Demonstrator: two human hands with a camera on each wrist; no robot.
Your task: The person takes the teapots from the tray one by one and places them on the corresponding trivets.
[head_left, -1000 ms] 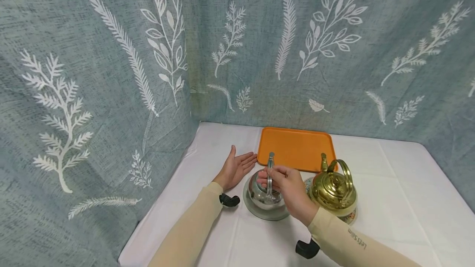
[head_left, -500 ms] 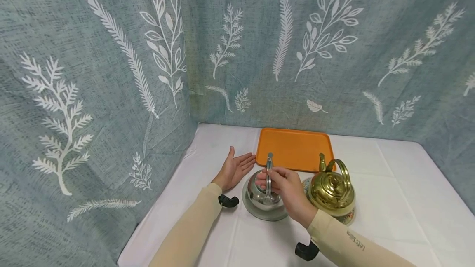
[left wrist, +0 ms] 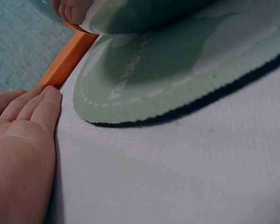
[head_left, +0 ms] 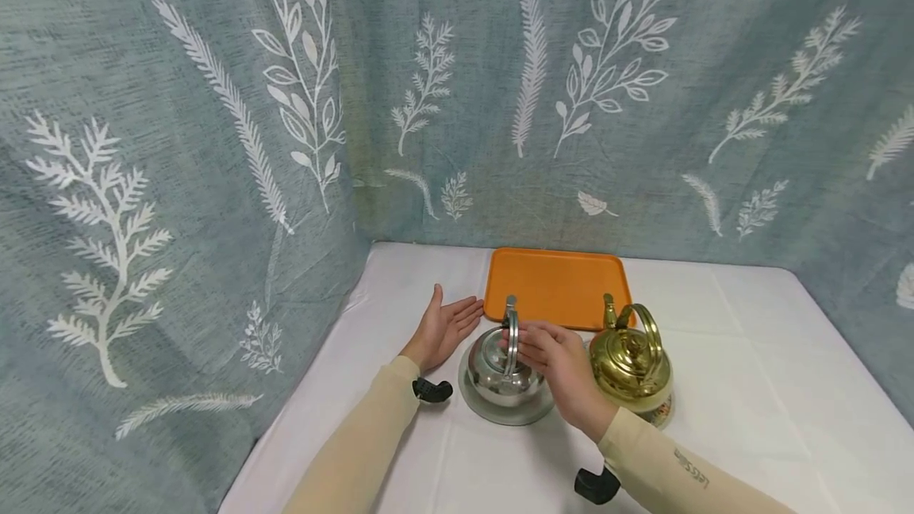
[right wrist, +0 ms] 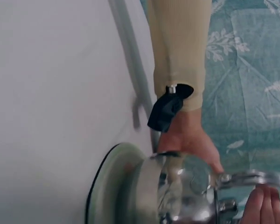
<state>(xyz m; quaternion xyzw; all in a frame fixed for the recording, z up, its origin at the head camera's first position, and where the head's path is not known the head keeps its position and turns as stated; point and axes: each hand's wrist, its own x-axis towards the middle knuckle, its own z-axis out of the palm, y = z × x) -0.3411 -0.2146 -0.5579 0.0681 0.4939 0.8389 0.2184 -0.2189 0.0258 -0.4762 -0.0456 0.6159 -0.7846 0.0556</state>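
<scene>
A silver kettle stands upright on a round green mat. Its arched handle rises beside my right hand, whose fingers are loosely extended at the loop. In the right wrist view, the fingers lie close to the handle's inner side; whether they touch it I cannot tell. To the kettle's left, my left hand is flat on its edge, palm toward the kettle, holding nothing. Its fingertips reach the corner of an orange tray; contact is unclear in the left wrist view.
A gold kettle stands on a patterned mat, just right of my right hand. White cloth covers the table. A blue-green curtain with white leaf prints hangs behind and at the left.
My right fingers have loosened from around the silver kettle's handle and straightened, with the hand shifting slightly right. My left hand keeps its pose. The head view has turned a little to the right.
</scene>
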